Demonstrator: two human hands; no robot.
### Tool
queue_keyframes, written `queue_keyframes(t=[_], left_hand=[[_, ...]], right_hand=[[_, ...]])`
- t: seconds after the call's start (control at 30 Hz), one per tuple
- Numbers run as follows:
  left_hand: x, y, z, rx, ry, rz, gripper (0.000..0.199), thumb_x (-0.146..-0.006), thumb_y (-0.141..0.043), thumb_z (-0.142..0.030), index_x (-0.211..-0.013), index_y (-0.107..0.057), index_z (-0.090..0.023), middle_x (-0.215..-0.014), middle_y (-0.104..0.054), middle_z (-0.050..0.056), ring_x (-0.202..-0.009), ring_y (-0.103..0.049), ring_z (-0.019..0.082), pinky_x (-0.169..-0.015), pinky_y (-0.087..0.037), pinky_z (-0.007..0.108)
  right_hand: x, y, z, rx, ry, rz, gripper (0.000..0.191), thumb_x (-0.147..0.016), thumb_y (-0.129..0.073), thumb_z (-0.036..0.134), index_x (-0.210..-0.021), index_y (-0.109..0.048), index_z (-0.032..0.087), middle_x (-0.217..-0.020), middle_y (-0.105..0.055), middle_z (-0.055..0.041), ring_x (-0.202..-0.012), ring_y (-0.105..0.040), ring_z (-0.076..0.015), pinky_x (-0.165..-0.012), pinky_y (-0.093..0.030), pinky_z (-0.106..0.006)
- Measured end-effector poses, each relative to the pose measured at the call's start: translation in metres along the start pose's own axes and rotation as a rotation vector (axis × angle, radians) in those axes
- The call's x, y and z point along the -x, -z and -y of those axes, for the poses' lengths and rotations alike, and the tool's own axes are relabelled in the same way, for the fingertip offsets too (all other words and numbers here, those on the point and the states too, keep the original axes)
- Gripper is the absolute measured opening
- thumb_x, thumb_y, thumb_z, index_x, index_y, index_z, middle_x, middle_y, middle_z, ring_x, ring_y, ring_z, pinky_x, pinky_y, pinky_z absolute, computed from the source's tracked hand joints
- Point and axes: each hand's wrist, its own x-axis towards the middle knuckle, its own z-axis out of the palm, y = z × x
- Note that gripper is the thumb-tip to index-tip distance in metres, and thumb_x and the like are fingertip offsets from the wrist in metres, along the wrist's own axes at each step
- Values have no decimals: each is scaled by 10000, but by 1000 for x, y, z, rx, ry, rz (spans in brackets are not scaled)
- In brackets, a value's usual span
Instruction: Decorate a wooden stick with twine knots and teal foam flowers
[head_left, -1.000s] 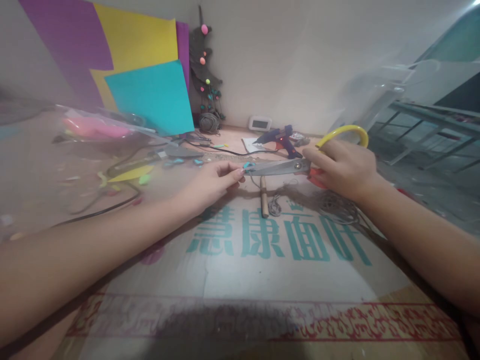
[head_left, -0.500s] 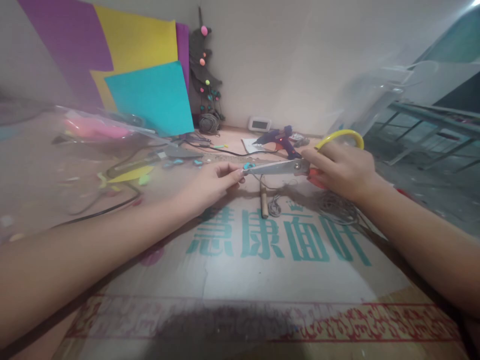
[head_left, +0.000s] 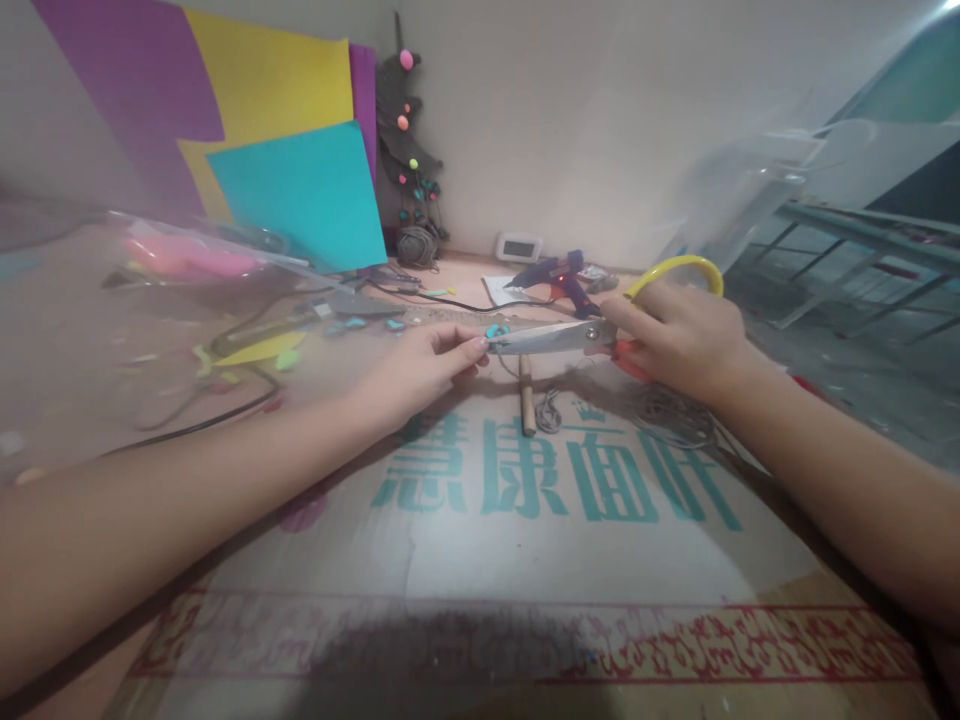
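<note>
- One short wooden stick [head_left: 528, 400] lies just below the frame's centre, with one small coil of grey cord [head_left: 549, 412] beside it.
- Left hand [head_left: 454, 362], centre: thumb and fingers pinching one small blue piece [head_left: 496, 331].
- Right hand [head_left: 679, 335], right of centre: curled around the handles of one pair of scissors [head_left: 551, 338] (one loop yellow), blade tips at the blue piece.
- One glue gun [head_left: 556, 272] on the counter [head_left: 461, 268], above centre.
- One turquoise sheet [head_left: 300, 195], upper left.
</note>
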Motion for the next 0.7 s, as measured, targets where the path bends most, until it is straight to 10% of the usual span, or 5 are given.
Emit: queue_keyframes(t=[0.7], left_hand=[[3,-2,-7,-35,-94,-119,169,-884,-599,-331,-811,-620,-180,-818,-647,20,-751,-588,148,-685,-446,272]], right_hand=[[-4,3,-23,26,5,-88,288,-948,-510,409,-1112,-690,255,-855,-617,-118,-784,-514,-254,-677,-299,-388]])
